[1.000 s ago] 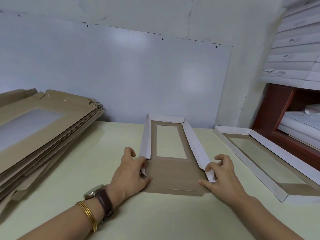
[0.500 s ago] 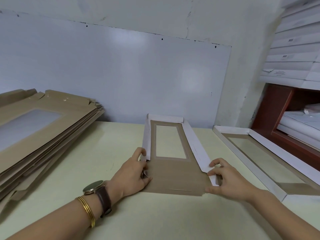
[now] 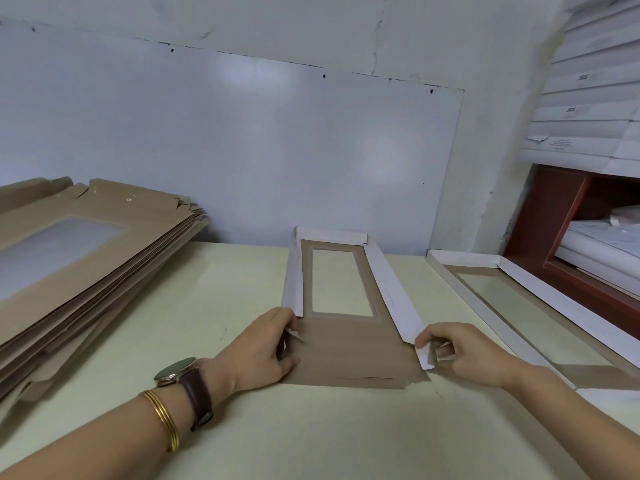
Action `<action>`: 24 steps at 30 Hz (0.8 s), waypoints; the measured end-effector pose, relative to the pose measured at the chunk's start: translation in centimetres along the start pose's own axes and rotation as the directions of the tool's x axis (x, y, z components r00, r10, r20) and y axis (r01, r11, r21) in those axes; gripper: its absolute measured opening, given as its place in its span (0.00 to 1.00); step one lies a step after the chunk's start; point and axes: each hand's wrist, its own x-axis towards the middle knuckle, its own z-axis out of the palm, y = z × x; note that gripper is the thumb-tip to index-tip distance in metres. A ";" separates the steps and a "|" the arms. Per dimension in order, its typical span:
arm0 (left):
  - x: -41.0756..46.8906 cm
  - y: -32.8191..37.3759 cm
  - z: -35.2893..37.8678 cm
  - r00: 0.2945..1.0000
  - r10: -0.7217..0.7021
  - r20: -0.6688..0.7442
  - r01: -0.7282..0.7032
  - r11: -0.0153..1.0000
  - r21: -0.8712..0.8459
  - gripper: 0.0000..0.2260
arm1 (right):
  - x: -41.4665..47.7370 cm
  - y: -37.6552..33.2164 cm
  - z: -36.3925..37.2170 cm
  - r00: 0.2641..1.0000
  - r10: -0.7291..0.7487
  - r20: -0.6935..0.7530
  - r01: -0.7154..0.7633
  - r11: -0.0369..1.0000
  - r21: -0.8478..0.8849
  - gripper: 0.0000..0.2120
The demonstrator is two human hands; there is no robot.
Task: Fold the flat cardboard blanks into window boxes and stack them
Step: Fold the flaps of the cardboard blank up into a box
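The cream table takes up the near part of the view and runs far to a white wall panel. On its left side lies a tall stack of flat blanks, brown side up, the top one showing its clear window. Along the right edge of the table sits a finished box, open side up, with white walls raised on all visible sides and nothing in it. Beyond that, a red-brown shelf holds white sheets.

The half-folded box lies in the middle of the table, lengthwise from near to far. Its two long walls and far end wall stand up white. Its window lies flat in the far half, and the near brown end panel is still flat on the table. Nothing lies inside it. Bare table shows on both sides of it and in front of the hands.

The left hand rests at the near end of the left wall, fingers curled about a small white tab, thumb lying on the brown panel. The right hand pinches the white tab at the near end of the right wall between thumb and curled fingers. A watch and gold bangles sit on the left wrist.
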 end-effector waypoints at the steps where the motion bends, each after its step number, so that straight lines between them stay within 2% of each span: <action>1: 0.0 0.0 -0.1 1.000 0.000 0.003 0.000 1.000 -0.005 0.16 | 0.0 0.1 -0.1 1.000 0.006 0.003 -0.006 1.000 0.014 0.15; 6: 0.4 -0.1 -0.8 0.999 -0.010 0.035 0.010 1.000 -0.006 0.17 | -0.1 0.4 -0.6 1.000 0.012 0.013 -0.013 0.996 0.090 0.10; 11: 0.7 -0.2 -1.5 0.999 -0.035 0.032 0.035 0.999 -0.002 0.25 | 0.3 0.4 -0.6 1.000 0.006 0.028 -0.009 0.996 0.092 0.09; 14: 0.7 -0.2 -1.5 0.999 -0.025 0.036 0.024 0.999 0.024 0.22 | 0.3 0.3 -0.5 1.000 0.010 0.019 -0.012 0.997 0.078 0.08; 17: 0.7 0.0 -1.4 0.998 -0.002 0.059 0.004 1.000 -0.022 0.18 | 0.3 0.2 -0.4 1.000 0.002 -0.004 -0.001 0.997 0.078 0.08; 21: 1.0 0.2 -1.4 0.995 -0.021 0.095 0.022 1.000 -0.016 0.22 | 0.7 0.1 0.0 0.997 -0.010 -0.071 0.014 0.999 0.049 0.05; 24: 1.5 0.5 -1.5 0.989 -0.032 0.142 0.030 0.999 0.014 0.20 | 0.9 -0.1 0.3 0.992 -0.025 -0.124 0.033 0.997 0.064 0.04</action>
